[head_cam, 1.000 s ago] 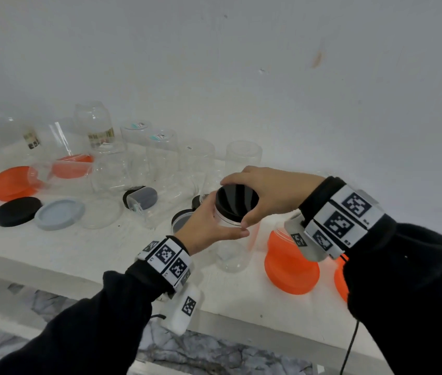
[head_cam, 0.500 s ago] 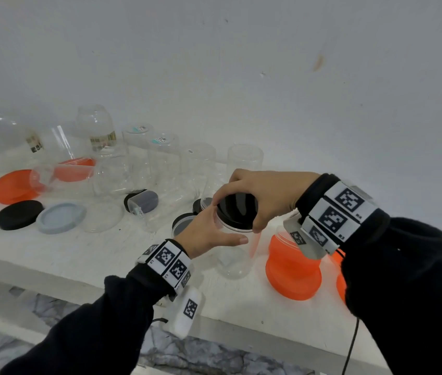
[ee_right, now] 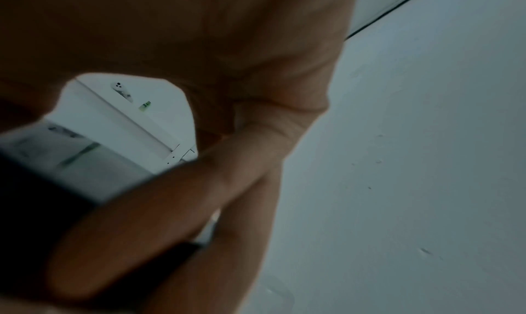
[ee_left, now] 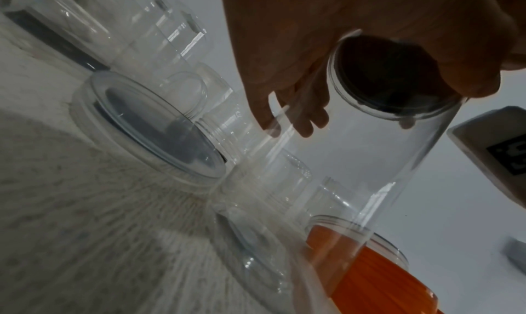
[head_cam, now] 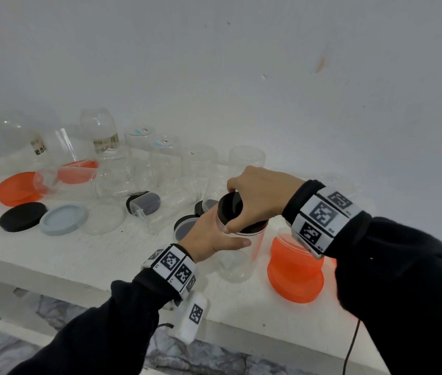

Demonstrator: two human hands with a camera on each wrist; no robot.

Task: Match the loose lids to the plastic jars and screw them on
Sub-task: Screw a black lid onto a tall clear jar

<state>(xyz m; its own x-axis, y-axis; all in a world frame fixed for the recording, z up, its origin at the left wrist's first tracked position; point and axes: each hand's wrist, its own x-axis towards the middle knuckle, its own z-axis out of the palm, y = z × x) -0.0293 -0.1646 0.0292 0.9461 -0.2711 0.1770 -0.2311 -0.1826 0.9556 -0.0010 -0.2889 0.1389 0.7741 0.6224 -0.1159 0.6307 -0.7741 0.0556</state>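
Note:
A clear plastic jar [head_cam: 237, 262] stands on the white table [head_cam: 84, 255] in front of me. My left hand [head_cam: 214, 236] grips its upper wall from the left, thumb across the front. A black lid [head_cam: 230, 207] sits on the jar's mouth, and my right hand [head_cam: 255, 201] grips that lid from above with curled fingers. In the left wrist view the jar [ee_left: 384, 172] rises at the right with the dark lid [ee_left: 390, 82] at its top under the right hand [ee_left: 427, 37]. The right wrist view shows blurred fingers [ee_right: 170, 206] over the dark lid [ee_right: 42, 206].
Several clear jars [head_cam: 165, 161] stand along the wall. Loose lids lie at the left: orange [head_cam: 15, 189], black [head_cam: 22, 216], grey [head_cam: 64, 219] and clear [head_cam: 104, 217]. Small black-lidded jars [head_cam: 144, 203] lie mid-table. An orange-lidded jar [head_cam: 295, 269] stands upside down right of my hands.
My right hand has turned on the black lid, its wrist swinging round and lower over the jar. The left hand keeps the same grip on the jar.

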